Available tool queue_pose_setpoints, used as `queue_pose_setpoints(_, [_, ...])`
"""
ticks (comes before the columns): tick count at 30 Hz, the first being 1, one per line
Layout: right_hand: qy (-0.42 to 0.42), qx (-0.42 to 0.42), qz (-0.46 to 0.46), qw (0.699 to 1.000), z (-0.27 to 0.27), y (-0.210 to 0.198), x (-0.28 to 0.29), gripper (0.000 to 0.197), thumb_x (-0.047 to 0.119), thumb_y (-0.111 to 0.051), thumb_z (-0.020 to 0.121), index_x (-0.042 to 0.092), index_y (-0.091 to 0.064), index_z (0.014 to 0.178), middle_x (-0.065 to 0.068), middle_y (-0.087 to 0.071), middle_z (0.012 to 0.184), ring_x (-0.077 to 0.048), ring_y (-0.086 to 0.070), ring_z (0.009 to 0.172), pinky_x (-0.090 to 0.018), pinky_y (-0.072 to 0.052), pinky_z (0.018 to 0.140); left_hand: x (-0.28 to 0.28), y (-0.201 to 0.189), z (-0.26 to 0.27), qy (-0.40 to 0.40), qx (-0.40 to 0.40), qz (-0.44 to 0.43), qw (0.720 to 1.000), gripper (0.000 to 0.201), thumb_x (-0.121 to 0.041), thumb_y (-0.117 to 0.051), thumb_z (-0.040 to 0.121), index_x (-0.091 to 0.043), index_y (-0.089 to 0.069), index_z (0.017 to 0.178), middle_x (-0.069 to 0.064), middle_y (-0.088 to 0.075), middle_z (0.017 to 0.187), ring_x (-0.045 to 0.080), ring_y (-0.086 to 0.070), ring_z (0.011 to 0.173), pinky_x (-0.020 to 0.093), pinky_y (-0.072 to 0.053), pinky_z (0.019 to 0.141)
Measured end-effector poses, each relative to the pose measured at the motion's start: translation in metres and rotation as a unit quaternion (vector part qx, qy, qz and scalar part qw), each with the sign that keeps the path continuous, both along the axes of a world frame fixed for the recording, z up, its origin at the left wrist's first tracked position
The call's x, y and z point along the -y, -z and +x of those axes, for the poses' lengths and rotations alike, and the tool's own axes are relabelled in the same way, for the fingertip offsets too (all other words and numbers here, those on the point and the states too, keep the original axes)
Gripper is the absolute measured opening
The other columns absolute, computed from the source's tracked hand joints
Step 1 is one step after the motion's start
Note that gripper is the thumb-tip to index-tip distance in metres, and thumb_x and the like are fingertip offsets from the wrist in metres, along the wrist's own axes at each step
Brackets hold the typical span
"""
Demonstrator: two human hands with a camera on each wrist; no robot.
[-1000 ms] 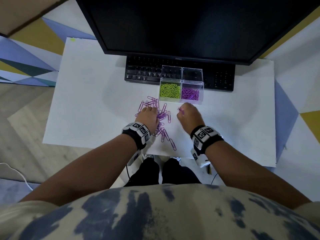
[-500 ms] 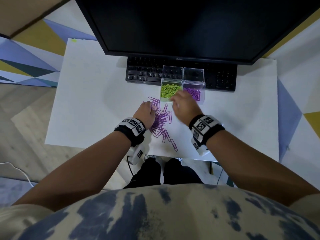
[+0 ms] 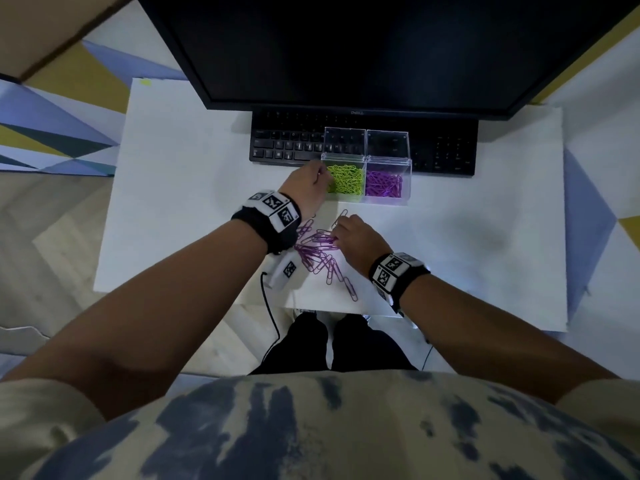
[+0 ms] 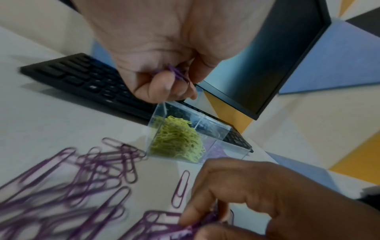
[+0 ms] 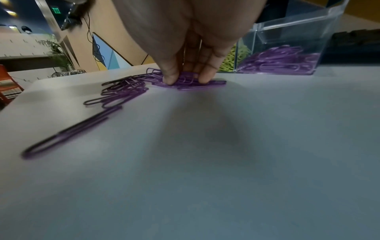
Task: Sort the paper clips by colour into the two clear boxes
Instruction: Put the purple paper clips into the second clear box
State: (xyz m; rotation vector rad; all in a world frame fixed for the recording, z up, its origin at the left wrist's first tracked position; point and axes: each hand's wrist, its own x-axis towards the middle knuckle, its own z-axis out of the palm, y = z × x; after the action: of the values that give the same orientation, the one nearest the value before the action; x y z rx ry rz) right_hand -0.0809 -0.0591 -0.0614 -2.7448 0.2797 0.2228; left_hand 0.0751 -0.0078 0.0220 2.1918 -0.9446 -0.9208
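Note:
Two clear boxes stand side by side in front of the keyboard. The left box (image 3: 343, 156) holds green clips (image 3: 346, 180). The right box (image 3: 388, 159) holds purple clips (image 3: 384, 183). A loose pile of purple clips (image 3: 318, 252) lies on the white table nearer me. My left hand (image 3: 320, 176) is raised beside the green box's left wall. In the left wrist view its curled fingers grip a few purple clips (image 4: 177, 73). My right hand (image 3: 337, 233) is down on the pile. Its thumb and fingertips (image 5: 205, 78) pinch purple clips (image 5: 186, 81) against the table.
A black keyboard (image 3: 287, 143) lies right behind the boxes, under a large dark monitor (image 3: 346, 46). The white table (image 3: 190, 168) ends close behind my wrists. A single purple clip (image 3: 349, 289) lies near that front edge. A cable (image 3: 272, 313) hangs from my left wrist.
My left hand has lifted off the pile and moved up to the green box with purple clips in it. My right hand has come back from the boxes down onto the pile.

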Motion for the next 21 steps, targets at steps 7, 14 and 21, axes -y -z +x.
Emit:
queue_pose_setpoints(7, [0.088, -0.029, 0.013, 0.996, -0.021, -0.003, 0.007, 0.014, -0.001, -0.064, 0.077, 0.006, -0.063, 0.088, -0.011, -0.059, 0.088, -0.027, -0.054, 0.084, -0.032, -0.048, 0.071, 0.053, -0.002, -0.017, 0.141, 0.089, 0.026, 0.986, 0.031, -0.020, -0.028, 0.102, -0.002, -0.053, 0.107, 0.013, -0.058, 0.100, 0.024, -0.056, 0.088, 0.032, -0.045, 0.077])
queue_pose_setpoints(14, [0.220, 0.002, 0.156, 0.963, -0.035, -0.026, 0.019, 0.013, 0.002, -0.050, 0.089, 0.000, -0.062, 0.095, -0.016, -0.059, 0.096, -0.028, -0.051, 0.092, -0.030, -0.042, 0.078, 0.093, 0.004, -0.042, 0.252, 0.155, 0.092, 0.951, 0.042, 0.004, -0.045, 0.091, -0.008, -0.054, 0.129, 0.011, -0.047, 0.127, 0.028, -0.055, 0.109, 0.031, -0.046, 0.092])
queue_pose_setpoints(21, [0.305, -0.007, 0.227, 0.925, -0.050, -0.057, 0.053, 0.013, 0.013, -0.057, 0.092, 0.003, -0.063, 0.096, -0.009, -0.064, 0.095, -0.020, -0.056, 0.083, -0.014, -0.035, 0.066, 0.100, 0.011, -0.048, 0.308, 0.193, 0.089, 0.927, 0.050, 0.014, -0.051, 0.082, -0.003, -0.054, 0.129, 0.014, -0.048, 0.127, 0.030, -0.056, 0.111, 0.035, -0.049, 0.092])
